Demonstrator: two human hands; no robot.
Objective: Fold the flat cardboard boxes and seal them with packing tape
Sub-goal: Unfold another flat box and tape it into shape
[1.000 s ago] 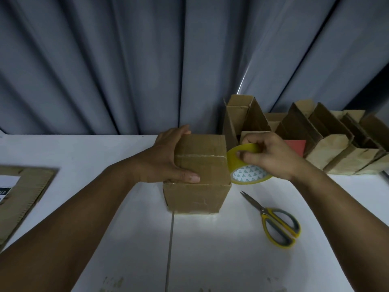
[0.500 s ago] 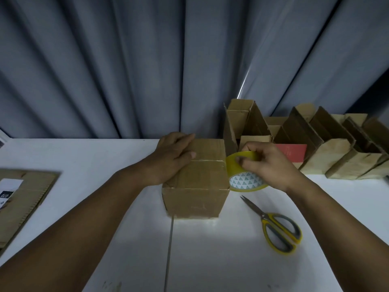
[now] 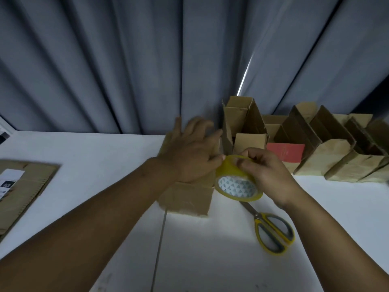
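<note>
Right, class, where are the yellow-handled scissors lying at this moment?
In the head view, the yellow-handled scissors lie on the white table, right of centre, just below the yellow tape roll in the right hand.

Dim overall. A bright pool lights the counter [image 3: 189, 239] below the left fingers [image 3: 197, 125], which are blurred. A glare streak cuts the curtain [image 3: 147, 60] above them; lines bow at the edges.

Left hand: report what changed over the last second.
The left hand released the near edge of the brown cardboard box and now lies spread flat on top, thumb at the yellow packing tape roll. The right hand keeps gripping the roll; yellow-handled scissors unmoved.
</note>
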